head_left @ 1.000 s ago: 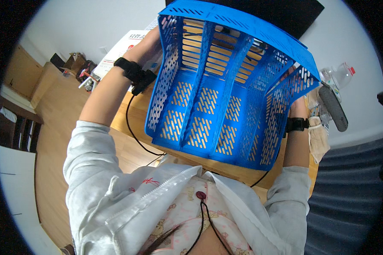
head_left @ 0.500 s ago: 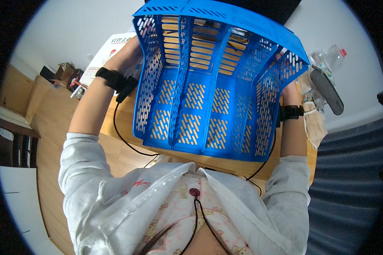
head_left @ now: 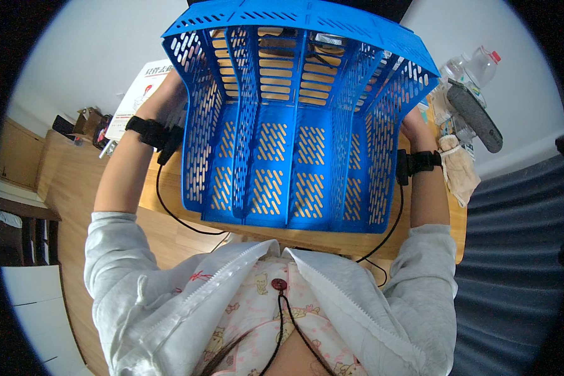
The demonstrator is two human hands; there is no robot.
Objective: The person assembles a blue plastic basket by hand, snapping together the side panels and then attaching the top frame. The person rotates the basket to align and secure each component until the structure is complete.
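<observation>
A blue plastic file rack (head_left: 276, 116) with slotted walls and upright dividers stands in front of me over the table. Its compartments face me and hold nothing. My left hand (head_left: 170, 100) is at the outside of its left wall, and my right hand (head_left: 415, 125) is at the outside of its right wall. Both hands are closed on the rack from the sides, though its walls hide most of the fingers. Black straps with small devices and cables circle both wrists.
A white book (head_left: 135, 94) lies beyond my left forearm. At the right are a clear bottle with a red cap (head_left: 482, 66), a dark grey case (head_left: 476, 116) and a beige cloth pouch (head_left: 459, 166). The wooden table (head_left: 429, 235) ends close to my body; a dark curtain (head_left: 514, 250) hangs to the right.
The rack and both hands have shifted a little to the left in the view and turned slightly. The surroundings have also shifted slightly. Both hands stay at the rack's sides.
</observation>
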